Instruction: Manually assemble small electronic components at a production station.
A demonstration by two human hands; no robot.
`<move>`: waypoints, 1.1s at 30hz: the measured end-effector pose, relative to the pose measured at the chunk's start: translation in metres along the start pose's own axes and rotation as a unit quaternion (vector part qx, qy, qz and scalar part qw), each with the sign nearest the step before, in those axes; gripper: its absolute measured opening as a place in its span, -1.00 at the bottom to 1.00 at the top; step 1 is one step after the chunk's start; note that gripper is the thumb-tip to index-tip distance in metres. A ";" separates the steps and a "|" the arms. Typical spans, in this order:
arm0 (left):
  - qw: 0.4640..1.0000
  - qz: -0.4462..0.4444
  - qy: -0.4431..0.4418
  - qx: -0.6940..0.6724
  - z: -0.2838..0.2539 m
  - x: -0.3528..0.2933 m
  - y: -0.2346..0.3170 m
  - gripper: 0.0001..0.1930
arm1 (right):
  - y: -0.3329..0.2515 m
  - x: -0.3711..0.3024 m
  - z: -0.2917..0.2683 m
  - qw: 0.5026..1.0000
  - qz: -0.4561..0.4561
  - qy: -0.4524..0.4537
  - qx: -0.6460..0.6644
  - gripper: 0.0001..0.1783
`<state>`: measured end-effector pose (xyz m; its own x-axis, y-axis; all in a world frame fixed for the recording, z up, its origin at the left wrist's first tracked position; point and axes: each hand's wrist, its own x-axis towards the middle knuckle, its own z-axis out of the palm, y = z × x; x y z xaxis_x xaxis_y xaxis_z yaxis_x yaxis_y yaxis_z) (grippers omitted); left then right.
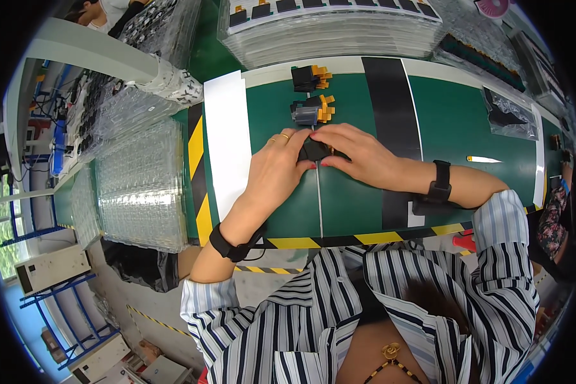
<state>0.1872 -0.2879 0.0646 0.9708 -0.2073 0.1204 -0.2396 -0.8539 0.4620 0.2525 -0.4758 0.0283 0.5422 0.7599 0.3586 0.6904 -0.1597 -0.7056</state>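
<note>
At the middle of the green work mat, my left hand [272,165] and my right hand [363,155] meet over a small flat black square part [313,151]. Fingers and thumbs of both hands close on its edges from either side, and they hide much of it. Just beyond my fingertips lies a group of black square pieces with orange flex tails [312,110]; a grey film shows on top. A second such group [310,78] sits farther off. Both groups have their orange tails toward the right.
A white sheet [227,141] lies left of my hands. Stacked clear trays [141,185] stand beyond the striped table edge. More trays bearing black parts [333,38] rise at the back. At right are a plastic bag [509,115] and a pointed white strip [484,159].
</note>
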 end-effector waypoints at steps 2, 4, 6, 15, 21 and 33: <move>1.000 -0.004 0.008 0.000 0.004 -0.002 -0.002 -0.43 | 0.002 0.001 0.004 1.000 -0.011 -0.009 -0.015 -0.51; 1.000 -0.008 0.008 -0.009 0.002 -0.003 -0.003 -0.42 | 0.001 0.004 0.004 0.999 -0.021 -0.012 -0.025 -0.50; 0.999 -0.019 0.004 -0.029 0.000 -0.003 -0.004 -0.40 | -0.001 0.005 0.003 0.999 -0.033 0.004 -0.038 -0.51; 0.984 -0.101 -0.036 -0.140 -0.025 -0.013 -0.001 -0.29 | -0.015 0.020 -0.045 0.984 -0.055 0.048 -0.161 -0.57; 0.981 -0.109 -0.043 -0.155 -0.021 -0.012 -0.002 -0.27 | -0.010 0.007 -0.025 0.998 0.053 0.001 0.038 -0.67; 0.990 -0.060 -0.030 -0.122 -0.011 -0.009 -0.006 -0.29 | -0.014 0.017 -0.006 0.998 -0.027 -0.020 -0.056 -0.63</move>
<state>0.1796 -0.2754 0.0708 0.9894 -0.1453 0.0022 -0.1094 -0.7351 0.6691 0.2546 -0.4647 0.0479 0.4853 0.7935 0.3671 0.7682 -0.1865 -0.6124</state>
